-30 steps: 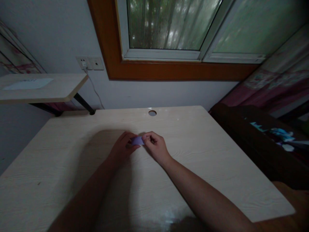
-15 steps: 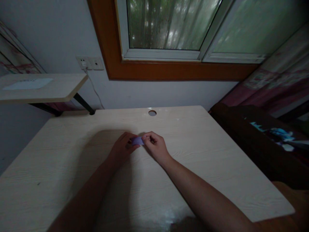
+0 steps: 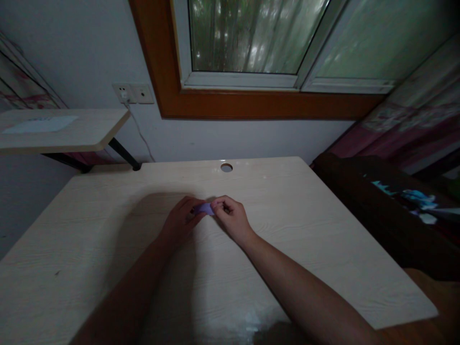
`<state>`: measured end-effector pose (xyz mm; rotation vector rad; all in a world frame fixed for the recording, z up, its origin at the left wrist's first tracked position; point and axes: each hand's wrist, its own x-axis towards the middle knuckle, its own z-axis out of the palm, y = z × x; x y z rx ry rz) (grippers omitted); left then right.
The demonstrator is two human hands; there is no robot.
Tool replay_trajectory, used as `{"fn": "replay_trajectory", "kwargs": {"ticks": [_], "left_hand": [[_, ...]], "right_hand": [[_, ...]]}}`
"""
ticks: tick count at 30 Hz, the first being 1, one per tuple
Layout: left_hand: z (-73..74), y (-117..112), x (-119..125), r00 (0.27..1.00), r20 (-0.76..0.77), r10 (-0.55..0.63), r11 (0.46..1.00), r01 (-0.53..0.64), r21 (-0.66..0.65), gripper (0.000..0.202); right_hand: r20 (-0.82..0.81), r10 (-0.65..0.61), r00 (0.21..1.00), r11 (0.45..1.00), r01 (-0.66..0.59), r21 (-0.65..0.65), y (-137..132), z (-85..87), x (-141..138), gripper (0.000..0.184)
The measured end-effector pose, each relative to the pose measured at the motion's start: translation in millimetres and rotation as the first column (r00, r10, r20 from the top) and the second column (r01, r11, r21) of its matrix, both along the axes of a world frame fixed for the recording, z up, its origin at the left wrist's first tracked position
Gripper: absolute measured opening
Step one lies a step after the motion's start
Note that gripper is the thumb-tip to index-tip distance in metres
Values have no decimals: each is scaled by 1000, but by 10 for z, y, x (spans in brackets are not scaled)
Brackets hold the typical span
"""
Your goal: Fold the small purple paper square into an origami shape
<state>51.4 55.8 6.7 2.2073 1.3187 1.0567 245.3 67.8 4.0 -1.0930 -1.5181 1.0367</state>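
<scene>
A small purple piece that looks like folded paper (image 3: 205,208) lies between my two hands, low over the pale wooden desk (image 3: 280,211). My left hand (image 3: 182,216) grips its left end, thumb on the near side and fingers on the far side. At the right end, my right hand (image 3: 231,215) pinches it between thumb and forefinger. Both ends of the piece are covered by fingers, so its full shape is hidden.
A round cable hole (image 3: 226,167) is near the desk's back edge. On the left stands a raised shelf (image 3: 89,136) on dark legs, with a white sheet (image 3: 41,124) on it. A plugged-in cable (image 3: 140,132) hangs from the wall socket (image 3: 124,93).
The thumb of my left hand has moved up and closer to the fingers, and less of the purple piece shows. My right hand stays almost where it was.
</scene>
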Motion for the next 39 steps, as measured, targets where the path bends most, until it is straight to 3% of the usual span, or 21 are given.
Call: {"fn": "replay_trajectory", "kwargs": {"ticks": [11, 17, 23, 27, 35, 39], "left_hand": [[-6, -10, -11, 1000, 26, -16, 995, 14, 101, 25], [41, -16, -11, 999, 18, -31, 980, 27, 197, 35], [-21, -6, -53, 999, 0, -46, 990, 45, 133, 31], [-38, -5, -57, 999, -27, -25, 993, 28, 112, 20], [-21, -1, -33, 992, -28, 126, 990, -124, 61, 15], [-3, -5, -35, 981, -36, 190, 982, -191, -5, 18]], "right_hand": [[-182, 39, 983, 985, -69, -159, 24, -16, 4, 24], [-245, 85, 966, 975, -131, -178, 24, -12, 10, 23], [-193, 118, 974, 968, -156, -197, 2, 15, 12, 24], [-110, 132, 985, 979, -147, -142, 4, 24, 20, 29], [-183, 211, 960, 968, -231, -94, 17, -10, 17, 52], [20, 291, 957, 955, -289, -60, 7, -32, 9, 41]]}}
